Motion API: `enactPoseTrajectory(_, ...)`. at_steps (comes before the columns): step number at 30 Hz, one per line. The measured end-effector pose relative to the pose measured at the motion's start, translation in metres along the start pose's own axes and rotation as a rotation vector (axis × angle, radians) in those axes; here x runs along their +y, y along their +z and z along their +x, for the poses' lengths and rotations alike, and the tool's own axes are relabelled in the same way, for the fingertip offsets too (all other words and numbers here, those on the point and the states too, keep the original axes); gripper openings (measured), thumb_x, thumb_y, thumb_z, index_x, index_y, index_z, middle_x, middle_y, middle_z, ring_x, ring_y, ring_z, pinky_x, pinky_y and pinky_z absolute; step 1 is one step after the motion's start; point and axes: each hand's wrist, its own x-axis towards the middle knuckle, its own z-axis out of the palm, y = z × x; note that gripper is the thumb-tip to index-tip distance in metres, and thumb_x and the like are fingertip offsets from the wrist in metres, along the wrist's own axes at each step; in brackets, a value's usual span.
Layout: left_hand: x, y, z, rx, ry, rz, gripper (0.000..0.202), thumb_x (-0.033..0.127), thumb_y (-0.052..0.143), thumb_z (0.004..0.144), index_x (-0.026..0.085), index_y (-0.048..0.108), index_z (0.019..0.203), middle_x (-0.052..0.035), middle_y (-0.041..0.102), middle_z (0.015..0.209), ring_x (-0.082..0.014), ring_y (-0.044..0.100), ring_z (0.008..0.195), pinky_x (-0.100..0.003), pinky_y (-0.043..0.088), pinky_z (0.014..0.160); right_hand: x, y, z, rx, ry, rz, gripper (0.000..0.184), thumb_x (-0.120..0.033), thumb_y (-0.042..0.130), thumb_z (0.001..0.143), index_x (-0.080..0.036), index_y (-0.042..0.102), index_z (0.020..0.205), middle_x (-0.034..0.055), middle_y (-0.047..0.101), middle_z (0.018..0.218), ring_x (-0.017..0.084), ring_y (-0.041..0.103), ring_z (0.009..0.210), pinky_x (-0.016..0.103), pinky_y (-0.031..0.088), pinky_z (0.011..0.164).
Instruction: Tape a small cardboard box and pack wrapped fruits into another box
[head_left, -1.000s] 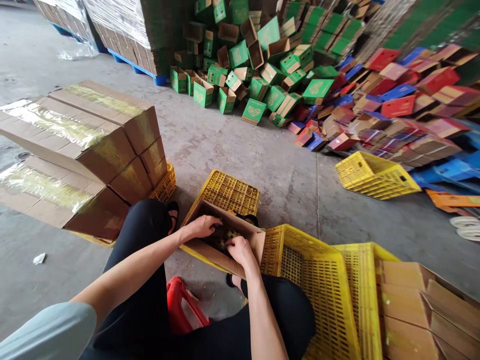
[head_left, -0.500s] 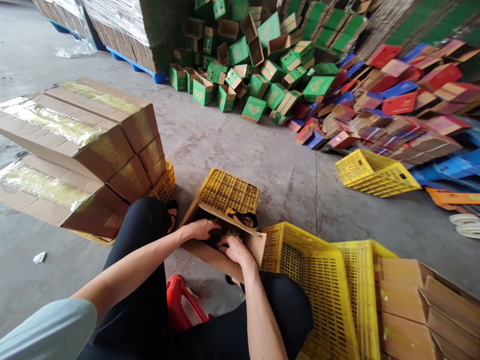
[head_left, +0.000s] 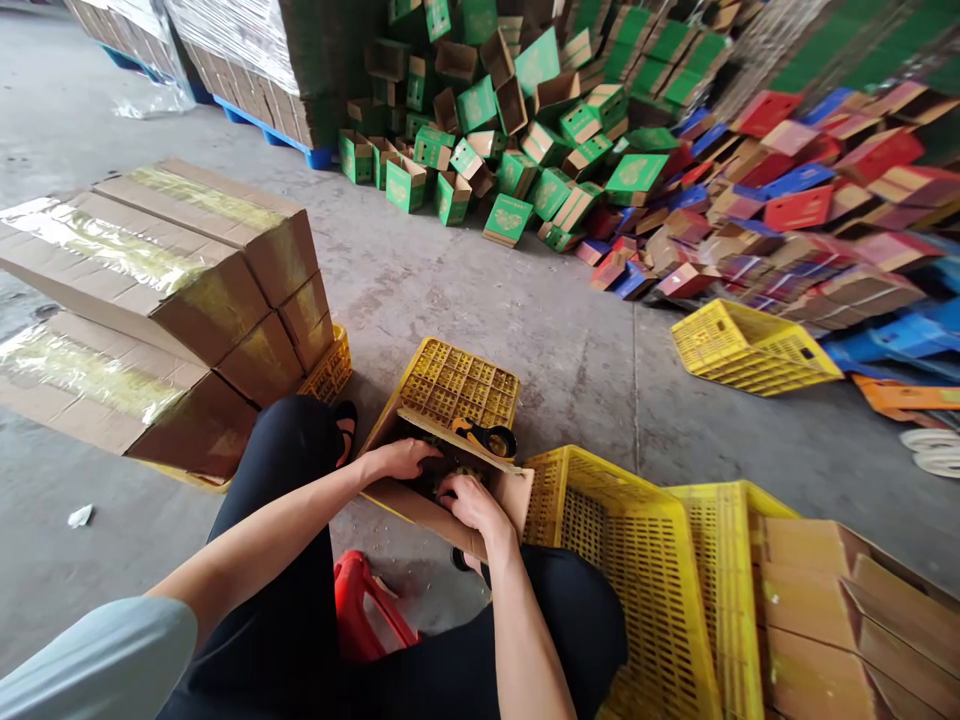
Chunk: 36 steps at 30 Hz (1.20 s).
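An open brown cardboard box rests on an upturned yellow crate in front of my knees. My left hand lies on the box's left edge with fingers curled over it. My right hand reaches into the box, fingers bent down onto yellowish contents that are mostly hidden. The far flap is folded down low, and a yellow-and-black tape dispenser lies on it.
A yellow crate stands at my right knee, with flattened cartons beyond it. Taped brown cartons are stacked at left. Green and red and blue boxes are piled behind, and another yellow crate lies there. A red stool is under me.
The box's far flap has dropped from upright to nearly flat, showing the tape dispenser on it. My right hand has shifted slightly deeper into the box; the left hand stayed put.
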Motion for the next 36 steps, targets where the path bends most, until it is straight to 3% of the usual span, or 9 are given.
enactPoseTrajectory(4, -0.002, 0.000, 0.000, 0.004, 0.011, -0.006, 0.071, 0.001, 0.055, 0.079, 0.022, 0.061, 0.146, -0.0064, 0.065, 0.148, -0.0242, 0.061, 0.137, -0.034, 0.048, 0.116, 0.004, -0.003, -0.002, -0.048, -0.005, 0.018, 0.043, -0.001, 0.060, 0.079, -0.030, 0.083, 0.101, 0.0015, 0.081, 0.116, 0.021, 0.072, 0.117, 0.031, 0.050, 0.107)
enactPoseTrajectory(9, -0.002, 0.000, -0.001, -0.010, -0.014, -0.006, 0.069, 0.002, 0.055, 0.080, 0.021, 0.062, 0.146, -0.0071, 0.065, 0.148, -0.0248, 0.061, 0.138, -0.034, 0.047, 0.117, 0.001, -0.001, -0.001, -0.018, -0.008, -0.009, 0.026, -0.006, 0.064, 0.082, -0.025, 0.082, 0.088, 0.0041, 0.082, 0.105, 0.023, 0.073, 0.109, 0.031, 0.051, 0.102)
enactPoseTrajectory(15, 0.001, -0.002, -0.001, -0.005, -0.007, -0.017, 0.068, 0.001, 0.055, 0.081, 0.019, 0.062, 0.146, -0.0088, 0.066, 0.146, -0.0256, 0.062, 0.137, -0.035, 0.048, 0.116, 0.000, -0.002, -0.001, -0.049, -0.031, 0.002, 0.027, -0.005, 0.063, 0.082, -0.026, 0.081, 0.083, 0.0007, 0.081, 0.097, 0.020, 0.074, 0.099, 0.027, 0.053, 0.092)
enactPoseTrajectory(18, 0.002, -0.002, -0.001, -0.020, -0.011, -0.010, 0.067, 0.002, 0.054, 0.082, 0.018, 0.061, 0.147, -0.0100, 0.064, 0.148, -0.0251, 0.061, 0.138, -0.034, 0.047, 0.116, 0.000, -0.001, -0.002, -0.040, -0.028, -0.010, 0.024, -0.007, 0.063, 0.082, -0.024, 0.080, 0.080, 0.0040, 0.081, 0.097, 0.022, 0.074, 0.099, 0.029, 0.053, 0.092)
enactPoseTrajectory(23, 0.001, 0.000, -0.001, -0.026, -0.015, 0.011, 0.067, 0.004, 0.055, 0.084, 0.019, 0.060, 0.148, -0.0082, 0.064, 0.149, -0.0235, 0.062, 0.137, -0.034, 0.046, 0.117, -0.001, 0.002, -0.002, 0.005, -0.001, -0.024, 0.023, -0.008, 0.060, 0.084, -0.020, 0.079, 0.088, 0.0097, 0.079, 0.105, 0.026, 0.072, 0.108, 0.037, 0.052, 0.099)
enactPoseTrajectory(29, -0.004, 0.003, 0.000, -0.005, -0.005, -0.017, 0.068, 0.003, 0.056, 0.082, 0.022, 0.062, 0.146, -0.0071, 0.066, 0.147, -0.0241, 0.064, 0.135, -0.034, 0.048, 0.116, -0.002, 0.000, -0.001, -0.056, -0.017, 0.024, 0.035, -0.005, 0.063, 0.078, -0.029, 0.082, 0.094, 0.0013, 0.082, 0.106, 0.022, 0.073, 0.111, 0.032, 0.053, 0.102)
enactPoseTrajectory(36, -0.007, 0.006, 0.001, -0.022, 0.015, -0.046, 0.065, 0.003, 0.055, 0.082, 0.020, 0.062, 0.145, -0.0087, 0.065, 0.147, -0.0240, 0.061, 0.138, -0.035, 0.046, 0.118, -0.010, 0.010, -0.001, -0.035, -0.035, 0.022, 0.044, -0.001, 0.059, 0.076, -0.025, 0.083, 0.104, 0.0050, 0.083, 0.111, 0.025, 0.074, 0.115, 0.035, 0.053, 0.105)
